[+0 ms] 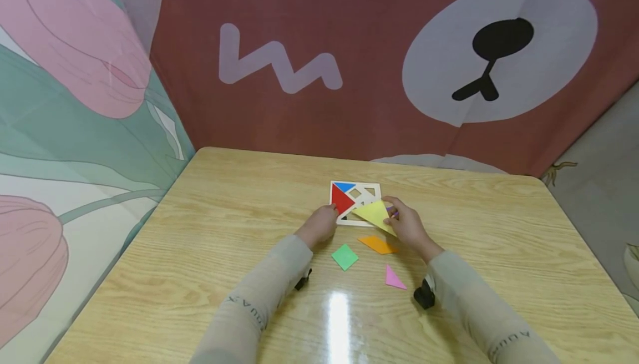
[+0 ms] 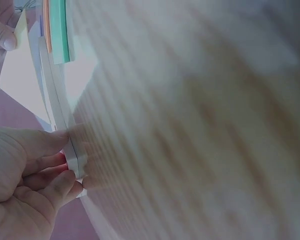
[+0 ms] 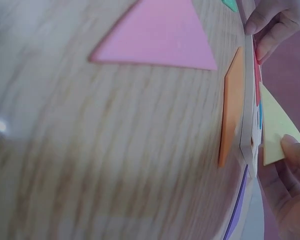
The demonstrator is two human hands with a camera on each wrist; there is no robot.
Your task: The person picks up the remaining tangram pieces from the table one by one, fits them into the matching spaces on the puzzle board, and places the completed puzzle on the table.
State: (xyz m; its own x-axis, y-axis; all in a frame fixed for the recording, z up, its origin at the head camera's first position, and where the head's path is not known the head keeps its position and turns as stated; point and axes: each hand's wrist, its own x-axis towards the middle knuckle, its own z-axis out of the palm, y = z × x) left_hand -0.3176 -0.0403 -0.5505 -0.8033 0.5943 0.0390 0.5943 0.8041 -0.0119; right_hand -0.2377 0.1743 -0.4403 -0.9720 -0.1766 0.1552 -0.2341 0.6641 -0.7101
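Observation:
A white tangram tray [image 1: 366,184] lies on the table, a red triangle [image 1: 342,200] and a blue triangle [image 1: 344,187] set in its left part. My left hand [image 1: 320,226] grips the tray's near left edge, fingertips close to the red triangle. Between thumb and fingers, my right hand [image 1: 408,226] pinches a yellow triangle [image 1: 373,213], tilted over the tray's right part. In the right wrist view, the yellow triangle [image 3: 279,131] stands up from the tray. A purple piece [image 3: 236,210] lies beside the tray, mostly hidden by my right hand in the head view.
Nearer me on the wooden table [image 1: 199,253] are an orange parallelogram [image 1: 378,244], a green square [image 1: 345,257] and a pink triangle [image 1: 394,278]. A printed cloth [image 1: 299,120] hangs behind the table's far edge.

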